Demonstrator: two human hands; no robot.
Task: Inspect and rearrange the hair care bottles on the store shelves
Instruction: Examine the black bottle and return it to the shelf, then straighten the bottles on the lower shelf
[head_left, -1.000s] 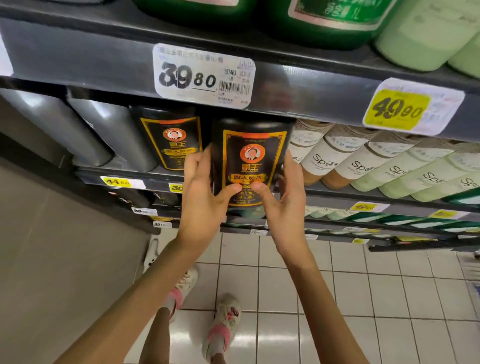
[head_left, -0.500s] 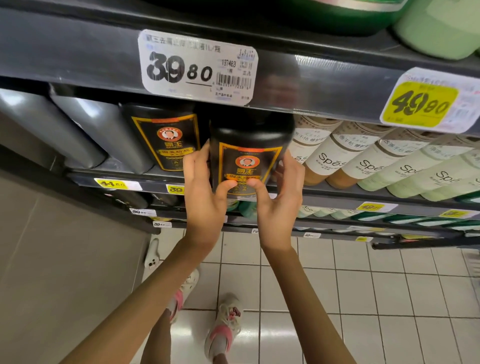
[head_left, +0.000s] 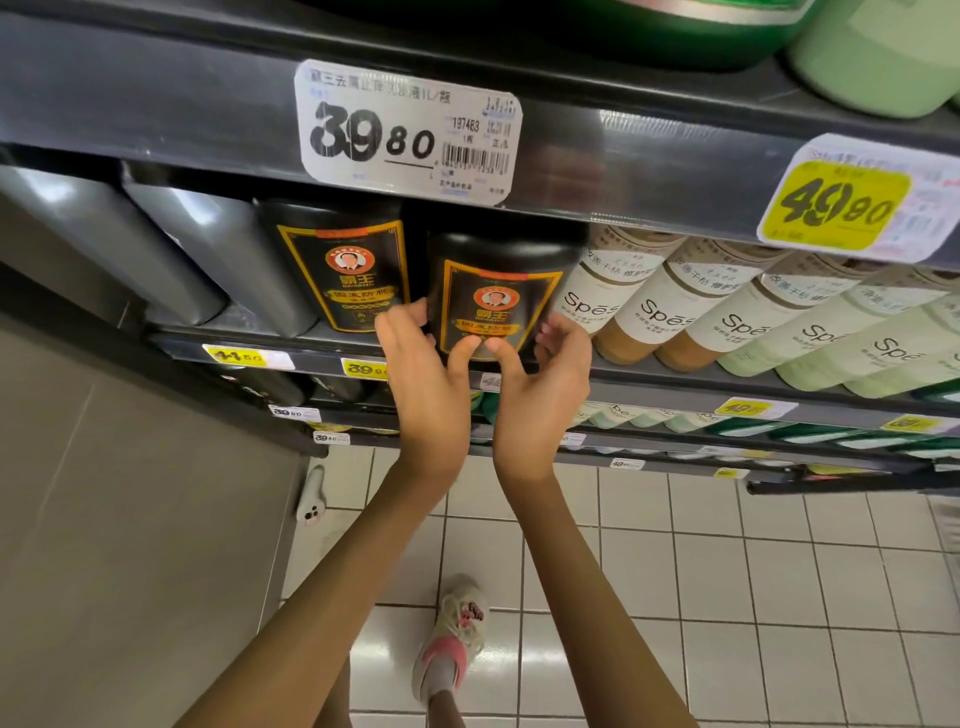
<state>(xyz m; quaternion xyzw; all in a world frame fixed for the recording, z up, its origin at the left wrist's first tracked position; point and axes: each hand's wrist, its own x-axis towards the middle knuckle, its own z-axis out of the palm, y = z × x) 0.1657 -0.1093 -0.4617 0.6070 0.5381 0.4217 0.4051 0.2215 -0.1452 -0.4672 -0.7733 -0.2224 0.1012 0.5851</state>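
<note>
A black bottle (head_left: 498, 275) is gripped low on both sides by the left hand (head_left: 421, 374) and the right hand (head_left: 545, 384), with the thumbs pressed on its label, directly below the white price tag (head_left: 408, 132). It is judged nearly seated on the shelf (head_left: 675, 387). The twin bottle (head_left: 343, 270) below-left of the tag and the cream bottles (head_left: 670, 306) below-right are judged yet to be inspected.

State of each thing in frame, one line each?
Front black bottle: upright at shelf edge, gripped by both hands.
Left hand: grips its left side, thumb on label.
Right hand: grips its right side, thumb on label.
Second black bottle: upright on shelf.
Spes bottles: upright, in a row.
</note>
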